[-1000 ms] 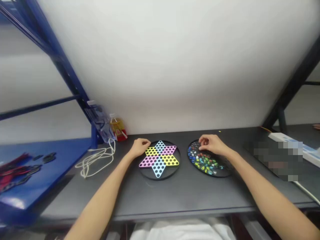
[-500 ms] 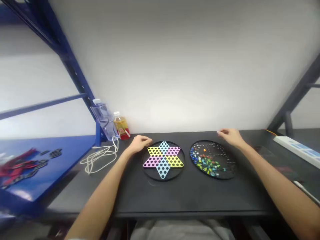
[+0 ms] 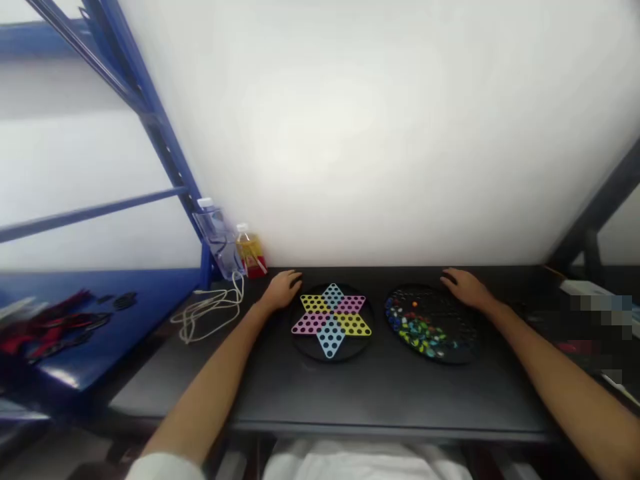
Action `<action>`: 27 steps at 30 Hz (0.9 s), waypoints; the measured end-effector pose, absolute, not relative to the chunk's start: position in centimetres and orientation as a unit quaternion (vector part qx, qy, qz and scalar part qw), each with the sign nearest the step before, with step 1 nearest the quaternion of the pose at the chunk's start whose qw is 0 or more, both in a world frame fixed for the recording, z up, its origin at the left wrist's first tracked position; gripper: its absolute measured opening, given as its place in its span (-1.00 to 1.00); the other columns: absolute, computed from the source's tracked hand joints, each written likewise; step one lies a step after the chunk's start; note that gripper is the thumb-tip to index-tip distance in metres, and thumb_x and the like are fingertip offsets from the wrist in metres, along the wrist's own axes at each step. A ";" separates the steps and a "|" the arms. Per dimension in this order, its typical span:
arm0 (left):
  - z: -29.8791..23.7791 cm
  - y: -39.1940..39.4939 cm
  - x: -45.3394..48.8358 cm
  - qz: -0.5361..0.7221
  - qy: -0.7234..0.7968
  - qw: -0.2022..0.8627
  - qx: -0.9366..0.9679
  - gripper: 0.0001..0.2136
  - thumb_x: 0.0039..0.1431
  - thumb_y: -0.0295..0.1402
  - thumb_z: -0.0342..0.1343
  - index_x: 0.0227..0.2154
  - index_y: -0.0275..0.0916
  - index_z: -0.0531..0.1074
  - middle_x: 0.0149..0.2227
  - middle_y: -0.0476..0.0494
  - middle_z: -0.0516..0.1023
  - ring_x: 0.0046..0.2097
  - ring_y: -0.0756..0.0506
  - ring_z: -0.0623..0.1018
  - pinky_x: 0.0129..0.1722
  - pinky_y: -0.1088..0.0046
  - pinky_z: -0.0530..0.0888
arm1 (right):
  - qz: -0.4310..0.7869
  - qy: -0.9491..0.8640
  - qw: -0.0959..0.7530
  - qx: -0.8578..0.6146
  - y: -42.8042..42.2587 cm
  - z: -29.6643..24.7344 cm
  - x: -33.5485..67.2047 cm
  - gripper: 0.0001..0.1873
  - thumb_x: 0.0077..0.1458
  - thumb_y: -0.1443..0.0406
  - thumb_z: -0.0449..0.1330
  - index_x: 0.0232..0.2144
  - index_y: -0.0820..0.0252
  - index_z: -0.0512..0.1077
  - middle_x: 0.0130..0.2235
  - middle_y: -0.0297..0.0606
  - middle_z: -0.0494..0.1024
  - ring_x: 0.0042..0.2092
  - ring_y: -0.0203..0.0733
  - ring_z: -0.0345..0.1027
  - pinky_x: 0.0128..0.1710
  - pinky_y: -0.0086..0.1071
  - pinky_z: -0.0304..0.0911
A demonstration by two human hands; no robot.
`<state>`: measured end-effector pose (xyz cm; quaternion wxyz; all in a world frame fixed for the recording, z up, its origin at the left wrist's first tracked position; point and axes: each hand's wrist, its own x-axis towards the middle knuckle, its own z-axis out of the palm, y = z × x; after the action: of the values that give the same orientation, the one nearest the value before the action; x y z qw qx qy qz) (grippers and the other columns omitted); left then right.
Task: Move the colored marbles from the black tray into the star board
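A star-shaped Chinese checkers board [image 3: 332, 323] in pale blue, yellow and pink lies on a round black base, its holes showing dark. My left hand [image 3: 283, 289] rests on the table at the board's upper left edge, fingers slightly apart and nothing visible in them. To the right, a round black tray [image 3: 457, 313] holds many coloured marbles [image 3: 423, 333], mostly along its left and lower side. Beside this tray's upper right rim, my right hand [image 3: 466, 288] lies on the table with its fingers loosely spread, holding nothing that I can see.
A white cable [image 3: 213, 305] lies coiled on the left of the black table [image 3: 380, 393]. Behind it stand a clear bottle [image 3: 217, 237] and a bottle of yellow liquid [image 3: 250, 250]. Blue shelving [image 3: 165, 147] rises at left. A white box-like object [image 3: 575, 288] sits far right.
Both hands have lowered onto the table and their fingers have relaxed. The whole view has shifted slightly; the board and tray keep their places on the table.
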<state>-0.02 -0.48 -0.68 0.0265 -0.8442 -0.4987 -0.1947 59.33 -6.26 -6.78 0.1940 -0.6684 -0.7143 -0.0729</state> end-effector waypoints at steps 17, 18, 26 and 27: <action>-0.3 -0.2 -0.7 -0.183 -0.500 0.016 -0.846 -0.51 0.27 -0.10 -0.12 0.11 -0.28 0.40 0.17 -0.30 0.39 0.21 -0.23 0.33 0.22 0.19 0.19 | -0.047 -0.703 0.203 -0.679 -6.7 -5.5 58.9 -0.53 0.21 0.11 0.00 0.03 0.24 0.43 0.07 -0.04 0.49 0.08 0.05 0.37 0.10 -0.15 0.22; -0.3 -0.2 -0.7 -0.183 -0.500 0.015 -0.846 -0.51 0.27 -0.10 -0.12 0.11 -0.28 0.39 0.16 -0.30 0.39 0.21 -0.23 0.33 0.22 0.19 0.19 | -0.045 -0.703 0.202 -0.681 -6.7 -5.5 58.9 -0.54 0.21 0.13 0.00 0.03 0.24 0.43 0.06 -0.05 0.50 0.07 0.06 0.37 0.09 -0.15 0.23; -0.4 -0.1 -0.7 -0.184 -0.501 0.018 -0.846 -0.51 0.27 -0.10 -0.13 0.11 -0.28 0.40 0.16 -0.29 0.40 0.22 -0.23 0.33 0.23 0.19 0.19 | -0.021 -0.670 0.244 -0.701 -6.5 -5.8 59.9 -0.57 0.09 0.25 0.06 -0.02 0.21 0.48 0.02 -0.11 0.54 0.05 0.06 0.40 0.10 -0.15 0.24; -0.4 -0.1 -0.7 -0.183 -0.501 0.018 -0.846 -0.51 0.27 -0.10 -0.13 0.10 -0.28 0.40 0.15 -0.28 0.41 0.22 -0.22 0.33 0.23 0.20 0.19 | -0.010 -0.645 0.268 -0.715 -6.5 -5.9 60.4 -0.58 0.06 0.27 0.07 -0.03 0.20 0.49 -0.01 -0.12 0.56 0.04 0.05 0.41 0.10 -0.15 0.25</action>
<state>-0.73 -0.08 -0.42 0.0184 -0.8458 -0.5006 -0.1835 60.39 -6.51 -5.91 0.2678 -0.7155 -0.6452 -0.0095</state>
